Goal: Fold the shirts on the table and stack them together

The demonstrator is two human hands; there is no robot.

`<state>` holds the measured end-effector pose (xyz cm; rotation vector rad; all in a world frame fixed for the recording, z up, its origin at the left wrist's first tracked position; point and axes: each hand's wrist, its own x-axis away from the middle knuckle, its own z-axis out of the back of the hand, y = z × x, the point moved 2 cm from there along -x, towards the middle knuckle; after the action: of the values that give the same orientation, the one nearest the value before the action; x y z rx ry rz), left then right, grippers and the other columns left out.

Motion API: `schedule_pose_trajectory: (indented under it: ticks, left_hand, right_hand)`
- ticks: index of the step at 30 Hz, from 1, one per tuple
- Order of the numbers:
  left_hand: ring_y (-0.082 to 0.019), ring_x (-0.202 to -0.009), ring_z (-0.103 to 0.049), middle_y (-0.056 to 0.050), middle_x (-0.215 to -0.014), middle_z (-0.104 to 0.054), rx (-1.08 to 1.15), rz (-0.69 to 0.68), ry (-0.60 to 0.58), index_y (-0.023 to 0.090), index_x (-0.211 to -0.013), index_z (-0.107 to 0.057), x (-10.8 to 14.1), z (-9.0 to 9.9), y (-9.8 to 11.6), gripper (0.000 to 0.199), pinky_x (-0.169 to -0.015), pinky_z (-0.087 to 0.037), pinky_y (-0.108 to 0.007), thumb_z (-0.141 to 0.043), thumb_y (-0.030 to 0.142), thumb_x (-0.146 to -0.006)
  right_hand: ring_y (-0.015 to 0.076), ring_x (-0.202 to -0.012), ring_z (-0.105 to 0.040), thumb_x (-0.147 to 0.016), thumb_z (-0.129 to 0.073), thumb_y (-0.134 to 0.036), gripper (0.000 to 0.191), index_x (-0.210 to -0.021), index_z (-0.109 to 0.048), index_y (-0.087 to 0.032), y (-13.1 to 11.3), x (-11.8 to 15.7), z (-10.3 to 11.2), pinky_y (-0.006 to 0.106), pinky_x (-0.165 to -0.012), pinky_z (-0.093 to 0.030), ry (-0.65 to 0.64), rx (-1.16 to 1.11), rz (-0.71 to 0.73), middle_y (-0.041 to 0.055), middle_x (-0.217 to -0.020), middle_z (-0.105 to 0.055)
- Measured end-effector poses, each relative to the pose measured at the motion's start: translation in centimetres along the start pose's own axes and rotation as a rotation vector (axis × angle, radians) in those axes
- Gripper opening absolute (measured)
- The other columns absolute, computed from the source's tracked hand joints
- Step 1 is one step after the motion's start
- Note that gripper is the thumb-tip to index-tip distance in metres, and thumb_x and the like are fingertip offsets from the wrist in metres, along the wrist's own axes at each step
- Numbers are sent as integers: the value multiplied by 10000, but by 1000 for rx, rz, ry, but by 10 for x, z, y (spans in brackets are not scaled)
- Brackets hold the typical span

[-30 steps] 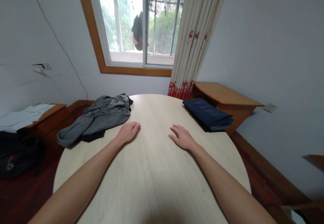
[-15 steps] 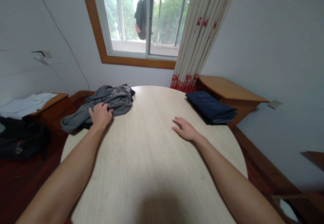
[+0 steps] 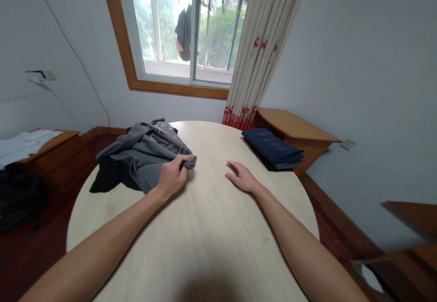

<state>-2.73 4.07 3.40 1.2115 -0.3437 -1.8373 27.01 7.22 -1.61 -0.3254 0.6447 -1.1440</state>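
On the left of the round table [image 3: 205, 220] lies a crumpled grey garment [image 3: 143, 149] with a dark print. My left hand [image 3: 173, 173] is closed on its right end, fingers wrapped round the cloth. Black cloth [image 3: 107, 174] sticks out beneath the grey one at the left. My right hand [image 3: 241, 177] rests at the table's middle right, fingers apart and holding nothing. Beyond it, to the right, is a folded dark blue cloth [image 3: 273, 147], near the table's right edge.
A wooden desk [image 3: 297, 124] stands behind the table at the right, beside a curtain [image 3: 262, 42]. To the left, a low wooden cabinet [image 3: 66, 156] bears white cloth [image 3: 27, 143], with a black bag [image 3: 20, 197] by it.
My left hand has closed on the grey garment and moved right, drawing one end towards the table's middle. More black cloth shows beneath. My right hand remains open over the table. The view has shifted slightly.
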Motion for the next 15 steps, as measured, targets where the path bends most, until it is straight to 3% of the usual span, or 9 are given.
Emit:
schedule_pose_trajectory:
  ticks: [4, 7, 11, 13, 15]
  left_hand:
    - [-254, -1119, -673, -116, -1208, -722, 347, 52, -65, 211, -953, -581, 12, -13, 24, 99, -920, -519, -351, -530, 281, -907]
    - [-260, -1109, -679, -131, -1242, -708, 443, -40, -328, 206, -953, -603, 27, -25, 48, 103, -902, -532, -359, -531, 274, -923]
    - [-263, -1180, -656, -115, -1323, -675, 398, -245, -616, 206, -1056, -669, 36, -30, 67, 183, -1018, -492, -385, -570, 278, -920]
    - [-260, -1229, -630, -103, -1346, -663, 357, -319, -652, 212, -1101, -693, 31, -24, 66, 227, -1078, -454, -375, -607, 316, -918]
    - [-253, -1200, -645, -92, -1295, -695, 265, -324, -581, 217, -1086, -718, 18, -9, 58, 241, -1066, -461, -359, -602, 359, -930]
  right_hand:
    - [269, -1266, -585, -866, -673, -438, 667, -1458, -484, -197, -24, 2, -8, 500, -1116, -402, -28, -323, 11, 171, -1356, -622]
    - [243, -1158, -647, -807, -745, -483, 779, -1485, -455, -233, -45, 2, -18, 465, -1047, -468, -128, -634, 34, 131, -1280, -672]
    - [257, -1064, -676, -626, -884, -501, 705, -1240, -684, -218, -57, 1, -22, 407, -974, -518, -200, -820, 33, 92, -1163, -727]
    - [254, -1016, -685, -642, -863, -552, 583, -1095, -745, -205, -55, 2, -21, 394, -937, -531, -206, -831, -9, 82, -1096, -748]
    - [237, -943, -691, -711, -795, -616, 535, -1045, -755, -199, -52, 3, -19, 381, -890, -539, -193, -827, -69, 69, -1032, -760]
